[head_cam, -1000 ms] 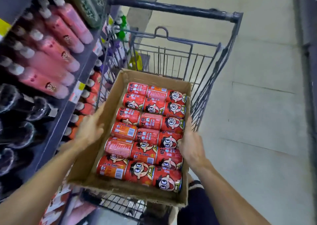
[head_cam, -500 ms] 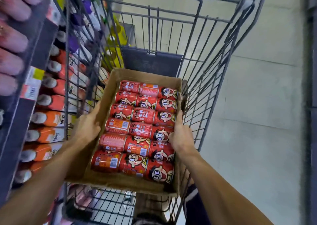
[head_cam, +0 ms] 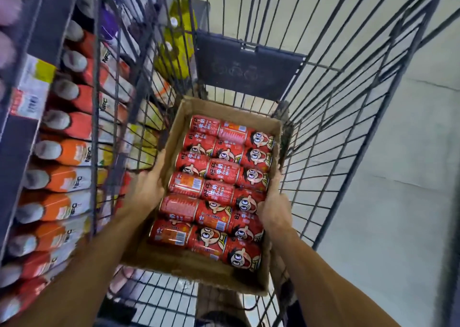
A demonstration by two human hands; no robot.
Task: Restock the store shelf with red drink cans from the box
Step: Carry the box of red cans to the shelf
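Cardboard box (head_cam: 189,264) sits low inside the wire cart (head_cam: 348,127), open top up. Red drink cans (head_cam: 216,189) lie on their sides in it, three across, six rows (cartoon-face labels). Left hand (head_cam: 145,189) grips the box's left wall, fingers curled on it; right hand (head_cam: 275,209) grips the right wall likewise. Store shelf (head_cam: 22,140) just left of cart, stocked with orange bottles (head_cam: 64,152).

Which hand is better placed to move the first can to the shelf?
Left, probably. The left hand holds the box wall nearest the shelf; the right hand holds the far wall, beyond the red cans.
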